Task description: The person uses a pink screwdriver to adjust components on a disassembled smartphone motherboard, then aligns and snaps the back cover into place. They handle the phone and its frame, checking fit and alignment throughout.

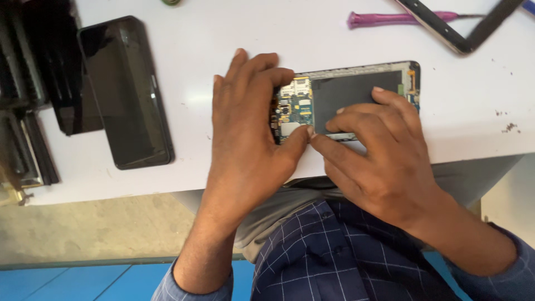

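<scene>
Opened phone lies back-off on the bench, board exposed; left hand grips its end, right hand pinches its near edge. Disassembly looks partway.

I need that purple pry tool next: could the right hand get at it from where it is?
Probably yes: the purple pry tool lies in the open beyond the opened phone; the right hand must let go first.

White table, purple tool, blue circuit board, perhaps dark-grey battery
</scene>
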Demonstrator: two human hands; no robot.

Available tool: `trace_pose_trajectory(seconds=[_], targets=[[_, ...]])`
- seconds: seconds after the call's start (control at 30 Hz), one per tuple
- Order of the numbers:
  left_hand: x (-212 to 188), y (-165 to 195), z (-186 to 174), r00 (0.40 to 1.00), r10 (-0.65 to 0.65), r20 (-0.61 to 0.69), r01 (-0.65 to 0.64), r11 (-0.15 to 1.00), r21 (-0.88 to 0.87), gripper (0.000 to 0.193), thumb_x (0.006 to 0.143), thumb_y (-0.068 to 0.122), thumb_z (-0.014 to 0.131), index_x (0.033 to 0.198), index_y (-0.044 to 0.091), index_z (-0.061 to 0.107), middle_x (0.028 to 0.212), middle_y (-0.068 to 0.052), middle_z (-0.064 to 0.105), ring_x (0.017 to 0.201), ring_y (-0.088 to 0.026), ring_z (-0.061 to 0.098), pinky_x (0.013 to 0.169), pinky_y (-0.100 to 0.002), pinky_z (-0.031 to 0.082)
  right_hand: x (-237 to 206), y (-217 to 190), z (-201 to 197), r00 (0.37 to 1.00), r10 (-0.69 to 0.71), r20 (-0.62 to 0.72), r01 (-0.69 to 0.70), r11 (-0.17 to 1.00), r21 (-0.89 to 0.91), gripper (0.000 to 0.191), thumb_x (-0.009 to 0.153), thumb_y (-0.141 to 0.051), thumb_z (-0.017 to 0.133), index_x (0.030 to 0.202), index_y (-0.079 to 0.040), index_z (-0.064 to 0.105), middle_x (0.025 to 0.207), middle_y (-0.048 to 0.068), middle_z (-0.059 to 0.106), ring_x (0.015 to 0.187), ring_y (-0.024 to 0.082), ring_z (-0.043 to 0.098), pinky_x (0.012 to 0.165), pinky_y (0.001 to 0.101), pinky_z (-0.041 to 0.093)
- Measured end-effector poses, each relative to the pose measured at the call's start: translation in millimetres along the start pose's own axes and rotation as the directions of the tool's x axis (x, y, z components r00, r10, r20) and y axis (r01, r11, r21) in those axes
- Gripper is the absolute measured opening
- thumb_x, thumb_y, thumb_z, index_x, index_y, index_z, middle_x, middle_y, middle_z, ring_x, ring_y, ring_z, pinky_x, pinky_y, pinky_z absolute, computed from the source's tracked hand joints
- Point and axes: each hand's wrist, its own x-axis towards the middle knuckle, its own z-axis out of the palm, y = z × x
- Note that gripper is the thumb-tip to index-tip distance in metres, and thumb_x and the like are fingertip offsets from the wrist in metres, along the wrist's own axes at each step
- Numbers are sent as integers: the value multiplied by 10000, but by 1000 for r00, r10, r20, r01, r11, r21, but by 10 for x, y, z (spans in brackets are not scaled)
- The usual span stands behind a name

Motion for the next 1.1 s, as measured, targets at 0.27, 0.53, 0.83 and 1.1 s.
trace_pose_trajectory(seconds=[0.27, 0.53, 0.83, 1.1], targets=[[-19, -64, -66, 999, 19, -28, -19, 1000, -13, 588, 804, 155, 794, 1337, 47, 571, 1504, -183, 477, 1547, -450, 259, 1276, -652, 131, 80, -36, -14, 998, -49, 41, 53, 993, -103, 315, 813, -109, 804, 1126, -131, 792, 1121, 60, 643, 1163, 269, 603, 1139, 566, 416], [24, -87, -111, 1000, 12, -21, -13, 999, -42, 591, 770, 163, 789, 1307, 44, 573, 1483, -188, 479, 1537, -448, 248, 1254, -661, 112, 136, -69, -14, 998, -33, 48, 38, 993, -110, 296, 817, -135, 799, 1112, -138, 781, 1115, 53, 641, 1156, 265, 604, 1137, 557, 418], [63, -59, -123, 1000, -2, -5, 2, 999, -42, 587, 762, 156, 784, 1298, 42, 571, 1472, -192, 479, 1532, -449, 241, 1246, -663, 103, 137, -48, -9, 999, -20, 42, 24, 994, -103, 307, 810, -133, 792, 1117, -140, 785, 1105, 46, 646, 1148, 254, 609, 1142, 548, 411], [92, -31, -123, 1000, -10, 11, 11, 999, -31, 591, 758, 150, 781, 1296, 29, 569, 1463, -202, 479, 1522, -465, 236, 1230, -674, 100, 143, -24, -22, 999, -14, 35, 16, 997, -69, 329, 781, -138, 792, 1110, -145, 783, 1079, 35, 654, 1127, 247, 624, 1130, 548, 412]])
